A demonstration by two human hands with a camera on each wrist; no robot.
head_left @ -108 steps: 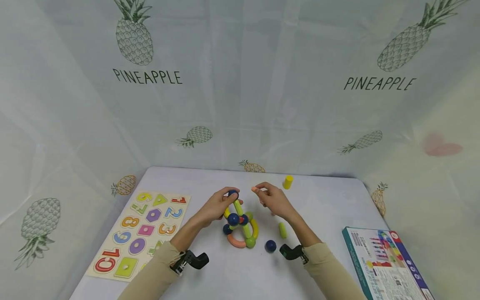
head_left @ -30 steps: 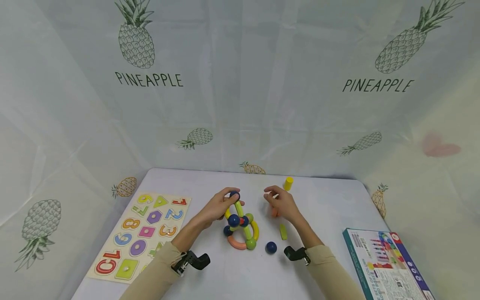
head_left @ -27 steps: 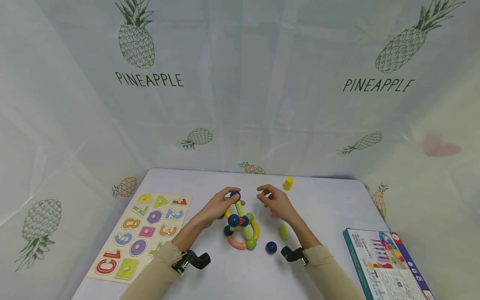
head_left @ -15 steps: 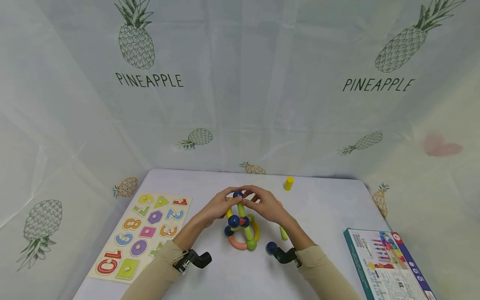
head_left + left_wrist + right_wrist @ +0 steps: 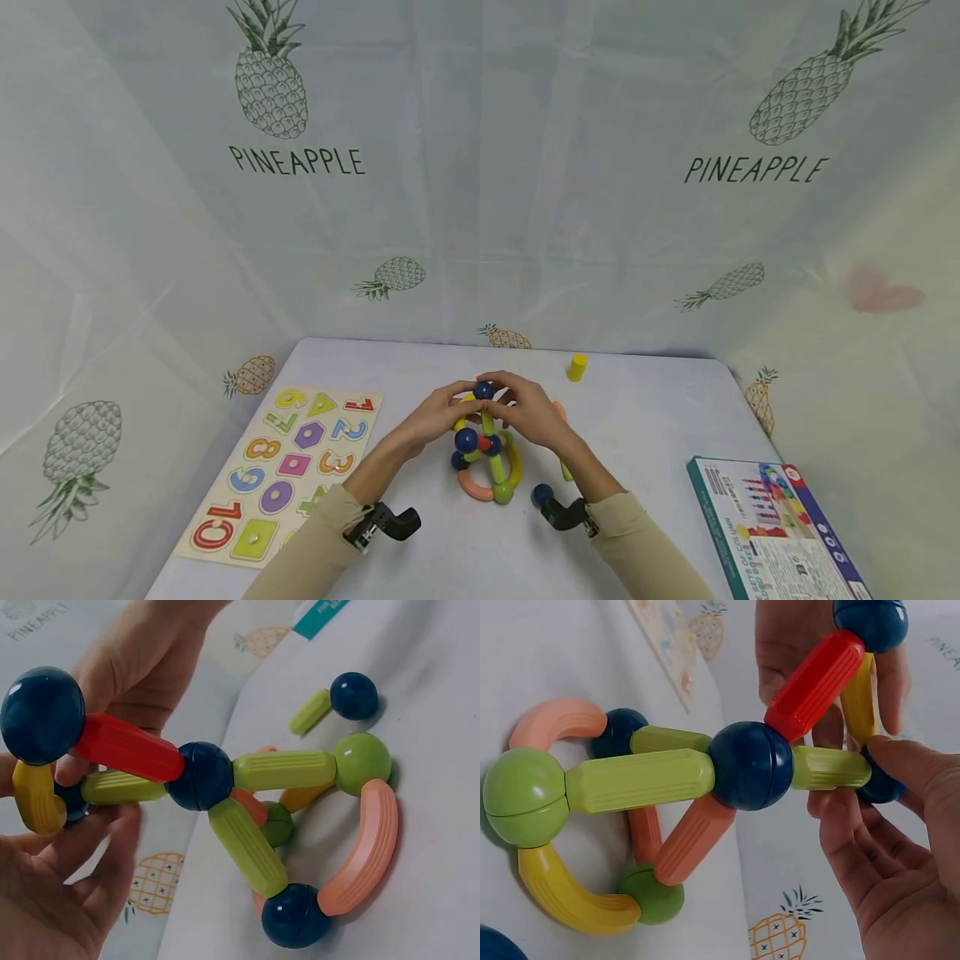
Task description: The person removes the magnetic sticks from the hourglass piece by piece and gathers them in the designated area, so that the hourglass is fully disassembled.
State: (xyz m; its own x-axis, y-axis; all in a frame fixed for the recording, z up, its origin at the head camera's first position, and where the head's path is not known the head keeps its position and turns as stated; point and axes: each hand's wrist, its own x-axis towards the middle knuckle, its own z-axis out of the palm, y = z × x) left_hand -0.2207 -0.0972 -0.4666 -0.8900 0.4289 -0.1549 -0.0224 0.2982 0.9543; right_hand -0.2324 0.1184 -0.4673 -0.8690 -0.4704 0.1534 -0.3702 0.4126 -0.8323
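Observation:
A magnetic ball-and-rod structure [image 5: 498,467] stands on the table, its base a ring of curved rods and balls. A green rod [image 5: 825,766] rises from its central blue ball [image 5: 751,765] to a blue top ball [image 5: 483,390]. At the top, my left hand [image 5: 438,417] grips the structure near a curved yellow rod [image 5: 37,799]. From the other side my right hand [image 5: 528,412] pinches the top ball, thumb over it in the right wrist view. A red rod [image 5: 131,746] slants out to another blue ball [image 5: 43,715].
Beside my right forearm lie an orange rod [image 5: 559,409], a loose green rod [image 5: 566,472] and a loose blue ball [image 5: 541,495], partly covered. A yellow rod [image 5: 577,367] stands behind. At left is a number-and-shape puzzle board [image 5: 281,475]; at right, a printed box [image 5: 776,525].
My right hand has let go of an orange rod on the right, then come left to the structure's top. The top ball has shifted slightly right; my left hand stays at the top.

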